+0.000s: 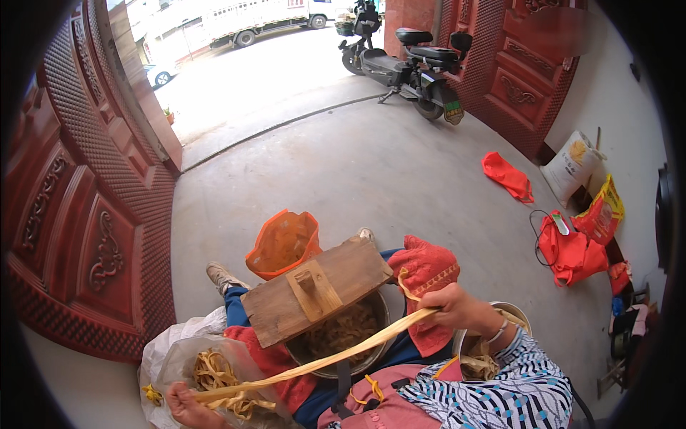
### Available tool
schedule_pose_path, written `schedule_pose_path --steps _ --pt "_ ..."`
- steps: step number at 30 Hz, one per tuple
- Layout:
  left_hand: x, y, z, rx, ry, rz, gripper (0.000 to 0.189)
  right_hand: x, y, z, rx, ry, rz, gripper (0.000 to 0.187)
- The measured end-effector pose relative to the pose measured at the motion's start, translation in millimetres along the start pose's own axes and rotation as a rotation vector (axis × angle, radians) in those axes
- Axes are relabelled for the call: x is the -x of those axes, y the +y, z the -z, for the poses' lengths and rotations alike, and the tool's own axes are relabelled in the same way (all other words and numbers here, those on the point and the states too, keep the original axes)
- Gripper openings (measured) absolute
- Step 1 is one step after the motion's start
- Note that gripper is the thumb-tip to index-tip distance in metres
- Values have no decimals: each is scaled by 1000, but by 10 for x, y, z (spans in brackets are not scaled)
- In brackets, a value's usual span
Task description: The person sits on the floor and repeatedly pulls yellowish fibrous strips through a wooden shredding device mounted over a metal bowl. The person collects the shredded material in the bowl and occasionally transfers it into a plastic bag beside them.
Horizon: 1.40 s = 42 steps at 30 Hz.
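Note:
A long, pale yellow fibrous strip (pixel 332 354) is stretched slantwise across my lap. My left hand (pixel 190 407) grips its lower end beside a clear plastic bag (pixel 179 356) with a heap of similar yellow strips (pixel 214 370). At the upper end, my right hand (pixel 455 307) is closed on it, and a short tail hangs past the fingers. Beneath the strip stands a metal pot (pixel 383 311) holding brown, shredded-looking pieces (pixel 343 332). A wooden board (pixel 353 263), with a smaller block and peg on top, lies across the pot's far side.
An orange plastic bag (pixel 284 241) stands open beyond the board. Red cloths (pixel 429 268) cover my knees. Another metal container (pixel 517 311) is by my right arm. Red bags (pixel 571 249) and a white sack (pixel 571 166) line the right wall. An electric scooter (pixel 402 67) stands at the doorway.

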<state>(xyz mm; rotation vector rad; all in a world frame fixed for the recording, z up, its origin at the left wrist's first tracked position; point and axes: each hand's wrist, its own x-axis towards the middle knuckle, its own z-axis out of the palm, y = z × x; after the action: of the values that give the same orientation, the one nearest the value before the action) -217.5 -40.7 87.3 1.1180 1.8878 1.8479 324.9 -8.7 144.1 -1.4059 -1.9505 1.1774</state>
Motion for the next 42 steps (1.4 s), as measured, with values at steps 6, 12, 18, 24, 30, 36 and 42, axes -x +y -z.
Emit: schedule_pose_path --steps 6,12,18,24,30,36,42 --pt "-336 -513 80 -576 264 -276 20 279 -40 214 -116 12 -196 12" --pt "-100 -644 -382 -1339 105 -595 17 10 275 -523 -130 -196 -41 23" --pt "1410 522 -1548 -114 -893 -160 27 -475 88 -1365 -293 -455 73 31" --pt "1494 429 -1470 -179 -1224 -39 29 -550 164 -1373 -357 -439 205 24" --pt "1343 262 -1047 -158 -1186 128 19 -444 396 -1032 -43 -586 159 21" --pt "1260 188 -826 -303 -1055 189 19 -414 446 -862 177 -554 207 19" --pt "1166 245 -591 -404 -894 57 22 -250 340 -847 70 -458 148 14"
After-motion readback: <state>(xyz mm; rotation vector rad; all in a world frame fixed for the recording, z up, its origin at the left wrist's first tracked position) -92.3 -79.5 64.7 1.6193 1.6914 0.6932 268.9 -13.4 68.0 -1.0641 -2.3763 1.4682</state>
